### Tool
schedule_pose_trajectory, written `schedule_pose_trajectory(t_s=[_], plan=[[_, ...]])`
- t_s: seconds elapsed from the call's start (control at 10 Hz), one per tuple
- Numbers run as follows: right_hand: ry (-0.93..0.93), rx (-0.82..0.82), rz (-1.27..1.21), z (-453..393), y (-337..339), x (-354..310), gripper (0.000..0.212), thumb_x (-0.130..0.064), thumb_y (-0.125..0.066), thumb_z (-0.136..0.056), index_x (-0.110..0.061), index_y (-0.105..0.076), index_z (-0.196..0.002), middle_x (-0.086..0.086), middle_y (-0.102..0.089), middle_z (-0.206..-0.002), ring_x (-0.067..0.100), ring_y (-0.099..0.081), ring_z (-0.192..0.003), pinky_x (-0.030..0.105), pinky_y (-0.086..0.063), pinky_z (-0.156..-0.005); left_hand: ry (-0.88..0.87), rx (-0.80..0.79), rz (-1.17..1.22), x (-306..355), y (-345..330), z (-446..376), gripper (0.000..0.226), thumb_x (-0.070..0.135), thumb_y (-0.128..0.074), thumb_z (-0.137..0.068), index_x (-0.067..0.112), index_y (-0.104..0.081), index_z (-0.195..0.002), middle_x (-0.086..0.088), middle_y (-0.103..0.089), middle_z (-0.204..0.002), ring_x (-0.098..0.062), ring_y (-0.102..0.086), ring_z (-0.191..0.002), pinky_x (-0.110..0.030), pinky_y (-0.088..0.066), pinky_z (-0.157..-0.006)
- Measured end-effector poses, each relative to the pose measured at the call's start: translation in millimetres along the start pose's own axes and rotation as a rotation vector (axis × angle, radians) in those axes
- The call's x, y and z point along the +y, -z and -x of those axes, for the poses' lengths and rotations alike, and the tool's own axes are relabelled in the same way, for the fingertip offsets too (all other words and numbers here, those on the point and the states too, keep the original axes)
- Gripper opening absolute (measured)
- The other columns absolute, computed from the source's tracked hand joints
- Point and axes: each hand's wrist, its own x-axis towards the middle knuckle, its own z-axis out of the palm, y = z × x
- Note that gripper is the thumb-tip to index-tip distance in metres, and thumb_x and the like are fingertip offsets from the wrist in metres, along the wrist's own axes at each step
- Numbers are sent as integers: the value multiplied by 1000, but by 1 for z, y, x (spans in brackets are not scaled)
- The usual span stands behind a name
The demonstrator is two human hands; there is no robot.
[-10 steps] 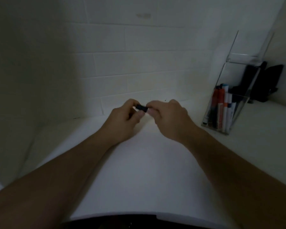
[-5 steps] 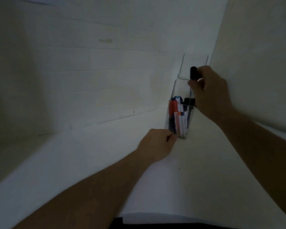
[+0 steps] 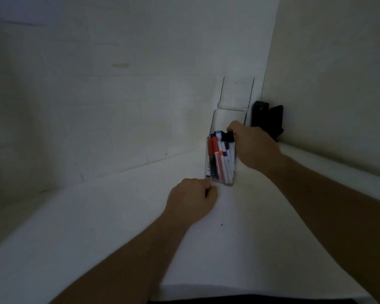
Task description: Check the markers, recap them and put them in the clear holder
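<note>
The right hand (image 3: 253, 148) is pinching the black cap end of a marker (image 3: 227, 137) between thumb and fingers and lowering it into the clear holder (image 3: 208, 163), which is standing just under and to the left of that hand. The left hand (image 3: 192, 199) is resting on the white surface (image 3: 97, 238) as a loose fist, right in front of the holder's base; whether it has anything in it is impossible to tell. The sensible way is probably steering the marker upright between the others (image 3: 219, 161), steadying the holder, and letting go only once it is seated. Behind the right hand, a black object (image 3: 270, 116) is standing in the corner.
</note>
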Motion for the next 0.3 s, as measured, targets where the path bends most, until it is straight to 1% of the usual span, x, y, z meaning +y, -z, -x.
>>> schedule_pose_trajectory(t_s=[0.1, 0.2, 0.3], plan=[[24, -66, 45, 2, -5, 4, 13, -17, -48, -101, -18, -61, -105, 2, -65, -89, 14, -57, -73, 29, -47, -65, 60, 9, -17, 0, 0, 0, 41, 43, -43, -95, 17, -49, -63, 5, -53, -55, -12, -54, -54, -25, -46, -54], [30, -141, -15, 4, 9, -1, 25, -12, -51, -97, -11, -66, -117, 8, -66, -110, 26, -63, -98, 39, -53, -87, 79, 3, -65, 3, 0, -2, 41, 44, -42, -95, 17, -53, -66, 4, -54, -56, -11, -53, -55, -23, -41, -52], [14, 101, -91, 26, 7, -9, 48, -21, -42, -94, -9, -55, -138, 14, -55, -138, 32, -55, -123, 49, -47, -105, 109, -13, -68, 3, 0, -2, 41, 44, -42, -95, 18, -51, -65, 4, -54, -57, -13, -54, -55, -23, -36, -51]])
